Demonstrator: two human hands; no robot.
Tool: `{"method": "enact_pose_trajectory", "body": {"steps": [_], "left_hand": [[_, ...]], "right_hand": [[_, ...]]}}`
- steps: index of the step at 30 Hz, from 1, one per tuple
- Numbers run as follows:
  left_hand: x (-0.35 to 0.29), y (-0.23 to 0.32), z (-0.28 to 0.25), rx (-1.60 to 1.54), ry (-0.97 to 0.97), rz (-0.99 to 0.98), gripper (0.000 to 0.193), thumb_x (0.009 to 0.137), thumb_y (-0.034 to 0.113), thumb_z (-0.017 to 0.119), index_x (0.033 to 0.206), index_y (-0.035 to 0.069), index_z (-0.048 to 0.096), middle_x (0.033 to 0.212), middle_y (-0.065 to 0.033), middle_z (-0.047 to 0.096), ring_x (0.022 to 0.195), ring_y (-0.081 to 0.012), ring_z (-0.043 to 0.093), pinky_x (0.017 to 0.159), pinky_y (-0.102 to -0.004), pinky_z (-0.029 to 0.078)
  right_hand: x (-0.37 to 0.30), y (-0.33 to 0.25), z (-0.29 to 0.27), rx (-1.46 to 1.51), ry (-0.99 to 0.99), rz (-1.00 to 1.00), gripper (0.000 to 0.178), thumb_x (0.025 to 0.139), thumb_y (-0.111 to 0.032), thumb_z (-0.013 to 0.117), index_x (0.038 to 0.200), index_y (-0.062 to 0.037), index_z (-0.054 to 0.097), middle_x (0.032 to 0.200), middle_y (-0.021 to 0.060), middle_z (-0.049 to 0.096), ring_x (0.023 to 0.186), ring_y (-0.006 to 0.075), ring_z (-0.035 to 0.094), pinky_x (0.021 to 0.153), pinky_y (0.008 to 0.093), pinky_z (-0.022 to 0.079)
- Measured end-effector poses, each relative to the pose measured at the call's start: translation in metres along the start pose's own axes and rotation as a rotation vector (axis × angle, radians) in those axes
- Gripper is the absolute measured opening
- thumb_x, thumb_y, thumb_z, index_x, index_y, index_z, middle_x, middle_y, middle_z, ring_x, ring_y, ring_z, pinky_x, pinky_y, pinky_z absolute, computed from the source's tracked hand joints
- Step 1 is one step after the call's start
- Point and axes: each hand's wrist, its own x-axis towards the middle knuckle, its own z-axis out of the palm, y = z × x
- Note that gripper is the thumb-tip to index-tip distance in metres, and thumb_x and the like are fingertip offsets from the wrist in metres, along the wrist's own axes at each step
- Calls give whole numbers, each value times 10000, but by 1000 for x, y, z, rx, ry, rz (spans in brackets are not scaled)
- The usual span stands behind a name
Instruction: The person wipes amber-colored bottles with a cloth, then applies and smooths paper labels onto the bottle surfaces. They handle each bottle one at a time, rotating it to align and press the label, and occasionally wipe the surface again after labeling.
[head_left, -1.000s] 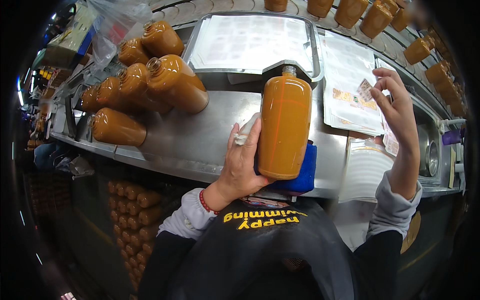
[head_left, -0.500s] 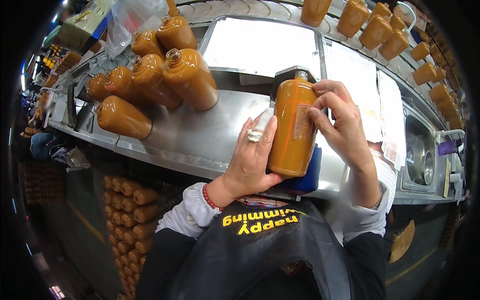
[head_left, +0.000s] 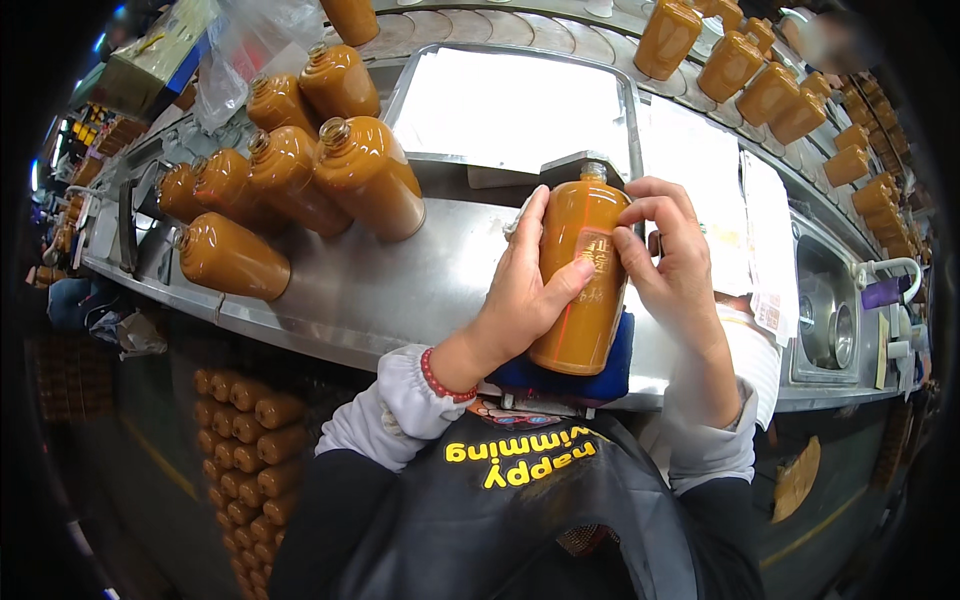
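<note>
A glossy caramel-brown glass bottle (head_left: 572,335) with a clear neck lies tilted on a blue padded rest (head_left: 612,365), neck away from me. Thin red light lines cross its front, where a small label with gold marks (head_left: 598,255) sits. My left hand (head_left: 522,290) is closed round the bottle's left side, its thumb pressed on the label. One of its fingers has a white wrap, mostly hidden now behind the bottle. At the bottle's upper right edge, my right hand (head_left: 672,250) has its bent index finger and thumb close together, touching the side beside the label.
Several similar bottles (head_left: 370,180) stand to the left on the steel table (head_left: 455,265). Behind lies a tray with white sheets (head_left: 510,105). A conveyor (head_left: 480,25) carries bottles along the back. A sink (head_left: 825,300) is at right; stacked bottles (head_left: 245,430) sit below left.
My left hand has slid up along the bottle, and its thumb has come onto the label. My right hand remains at the upper right edge. Bottles on the conveyor have shifted right.
</note>
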Motion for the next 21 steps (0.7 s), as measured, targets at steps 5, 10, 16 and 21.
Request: {"method": "enact_pose_trajectory", "body": {"steps": [5,10,16,21], "left_hand": [[4,2,-2,-88,-6,-34,830,1013,276,612,1572,-72,108,1493,-209,416,1361,-234,458,1130,-347,370],[8,0,-2,-56,-10,-22,821,1016,289,610,1559,-89,125,1499,-208,405,1374,-234,438,1140,-338,356],[11,0,-1,4,3,-21,833,1012,312,612,1559,-86,126,1514,-219,375,1399,-240,409,1150,-345,346],[9,-5,0,-53,30,34,852,996,373,632,1532,-104,173,1425,-289,478,1332,-316,501,1119,-387,388]], "right_hand": [[-26,-3,0,-113,87,-107,330,901,-2,675,1231,-9,655,1291,196,541,1137,321,574,972,401,495],[-51,-5,9,-184,-48,-99,392,1000,-175,629,1375,-62,622,1430,159,441,1237,286,467,1085,399,403],[-48,-3,8,-224,-35,-110,428,946,-146,675,1361,-51,630,1407,183,473,1216,325,499,1041,417,438],[-51,-2,8,-178,-42,-81,449,956,-174,660,1380,-37,607,1408,188,467,1196,326,506,1026,419,451]]}}
